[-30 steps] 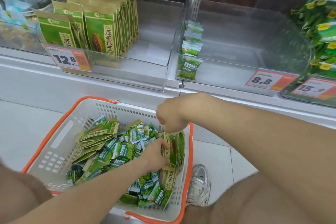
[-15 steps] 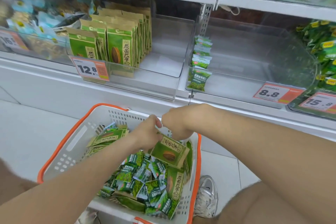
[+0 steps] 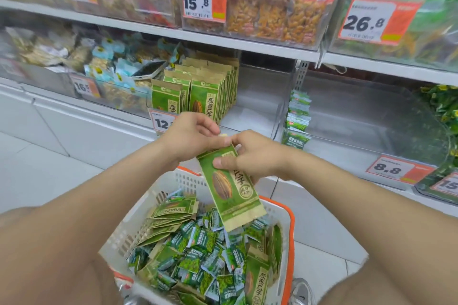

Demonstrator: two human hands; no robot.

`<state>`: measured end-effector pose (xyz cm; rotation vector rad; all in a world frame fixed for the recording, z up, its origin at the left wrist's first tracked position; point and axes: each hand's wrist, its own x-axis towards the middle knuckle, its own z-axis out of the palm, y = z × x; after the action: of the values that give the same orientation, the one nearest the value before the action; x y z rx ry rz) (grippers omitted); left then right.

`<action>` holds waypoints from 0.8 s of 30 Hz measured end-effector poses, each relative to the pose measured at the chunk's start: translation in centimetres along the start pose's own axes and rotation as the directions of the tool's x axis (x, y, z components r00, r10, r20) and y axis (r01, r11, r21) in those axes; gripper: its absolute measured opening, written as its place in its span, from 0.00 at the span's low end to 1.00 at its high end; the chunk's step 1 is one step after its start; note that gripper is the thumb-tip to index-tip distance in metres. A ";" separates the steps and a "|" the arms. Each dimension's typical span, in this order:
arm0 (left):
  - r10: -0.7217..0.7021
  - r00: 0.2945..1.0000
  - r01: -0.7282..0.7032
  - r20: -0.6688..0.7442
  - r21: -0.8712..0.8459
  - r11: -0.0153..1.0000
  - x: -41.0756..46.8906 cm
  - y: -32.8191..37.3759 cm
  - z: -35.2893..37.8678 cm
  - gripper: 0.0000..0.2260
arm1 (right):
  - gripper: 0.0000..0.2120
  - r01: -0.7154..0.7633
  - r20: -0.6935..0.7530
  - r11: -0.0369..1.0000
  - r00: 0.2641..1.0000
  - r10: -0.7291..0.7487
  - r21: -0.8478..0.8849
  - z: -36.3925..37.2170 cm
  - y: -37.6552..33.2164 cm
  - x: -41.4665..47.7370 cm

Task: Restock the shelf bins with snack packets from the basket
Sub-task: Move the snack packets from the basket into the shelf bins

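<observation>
Jointly — left hand (image 3: 190, 136), right hand (image 3: 255, 156) pinch packet (image 3: 231, 193)

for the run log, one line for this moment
packet: over basket; right hand: grips it; left hand: at its top, grip unclear

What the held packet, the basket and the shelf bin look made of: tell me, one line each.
Held packet: likely kraft paper with a matte green print; brown papery edges and soft creases.
Basket: moulded plastic, white with an orange rim; perforated lattice walls.
Shelf bin: clear rigid plastic, possibly acrylic; see-through walls with glossy reflections.
</observation>
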<state>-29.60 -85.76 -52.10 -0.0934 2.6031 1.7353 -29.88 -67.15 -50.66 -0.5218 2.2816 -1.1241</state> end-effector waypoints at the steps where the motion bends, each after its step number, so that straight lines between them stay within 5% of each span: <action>1: -0.003 0.999 0.002 -0.041 -0.023 1.000 0.2 0.6 -0.3 0.14 | 0.12 0.025 -0.037 0.999 0.999 -0.023 0.048 -0.1 -0.3 0.3; 4: -0.039 0.992 0.034 -0.118 -0.049 0.998 0.7 2.1 -1.5 0.12 | 0.09 0.139 -0.219 0.986 0.969 -0.115 0.095 0.1 -0.8 1.8; 7: -0.134 0.991 0.131 -0.022 -0.102 0.986 0.5 3.1 -2.5 0.15 | 0.04 0.258 -0.369 0.959 0.908 -0.199 0.116 0.5 -1.4 3.0; 14: -0.146 0.984 0.106 -0.104 -0.315 0.943 0.7 2.7 -3.2 0.18 | 0.06 0.346 -0.367 0.931 0.886 -0.283 0.115 0.7 -3.3 4.0; 24: -0.095 0.993 0.063 -0.068 -0.375 0.925 2.2 3.5 -4.5 0.21 | 0.15 0.309 -0.592 0.942 0.787 -0.175 0.131 -0.2 -3.8 7.0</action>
<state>-31.89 -88.62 -47.25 -0.2764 2.2468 2.2156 -35.04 -73.13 -49.54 -0.4360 2.5803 -1.8566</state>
